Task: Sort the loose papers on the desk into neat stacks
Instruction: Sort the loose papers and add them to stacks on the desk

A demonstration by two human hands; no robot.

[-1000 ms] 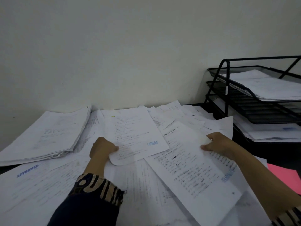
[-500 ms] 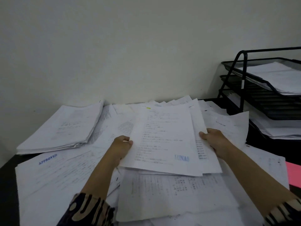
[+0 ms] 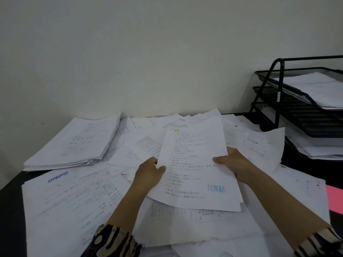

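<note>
Sheets [image 3: 194, 164] squared since earlier, long axis pointing away

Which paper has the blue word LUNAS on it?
The top sheet held up by both hands, left hand and right hand; the flat sheet says APPROVED.

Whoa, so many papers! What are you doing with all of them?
A person is sorting a desk covered in loose papers. Both hands hold a few sheets together, the top one stamped LUNAS: the left hand pinches its left edge, the right hand grips the right edge. One neat stack already sits at the back left. A black tray rack on the right holds more paper. Most of the desk is still messy.
</note>
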